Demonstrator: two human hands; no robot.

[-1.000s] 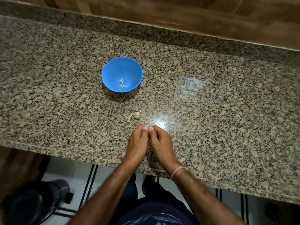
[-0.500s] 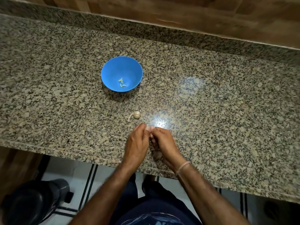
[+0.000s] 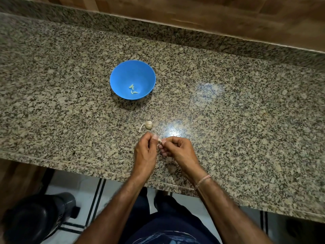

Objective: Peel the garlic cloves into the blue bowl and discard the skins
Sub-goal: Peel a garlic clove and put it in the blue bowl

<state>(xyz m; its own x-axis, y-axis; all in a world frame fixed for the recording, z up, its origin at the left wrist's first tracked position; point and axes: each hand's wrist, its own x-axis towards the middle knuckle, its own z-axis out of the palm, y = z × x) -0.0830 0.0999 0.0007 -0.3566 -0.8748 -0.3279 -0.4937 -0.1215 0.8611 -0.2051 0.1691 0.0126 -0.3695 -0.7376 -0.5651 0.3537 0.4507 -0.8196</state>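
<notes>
Round blue plastic bowl (image 3: 119, 76) sits upright on speckled granite table (image 3: 228, 120), a few peeled pale garlic cloves (image 3: 133, 89) lying in its bottom. Small whitish garlic bulb (image 3: 148, 124) with a loose skin strip lies on the table nearer the person than the bowl, apart from it. Just past that, nearer still, left hand (image 3: 145, 152) and right hand (image 3: 179, 148) meet, fingers curled, both pinching one small garlic clove (image 3: 159, 141) between fingertips. Hands are above the table, well apart from the bowl; table's front edge runs under the forearms. Raised granite ledge (image 3: 158, 30) runs behind the bowl. Granite surface stretches wide to the bowl's left and right. Thin pale thread band (image 3: 202, 180) on the right wrist. Dark round bin (image 3: 35, 221) stands on the floor, below the front edge, left of the bowl.
</notes>
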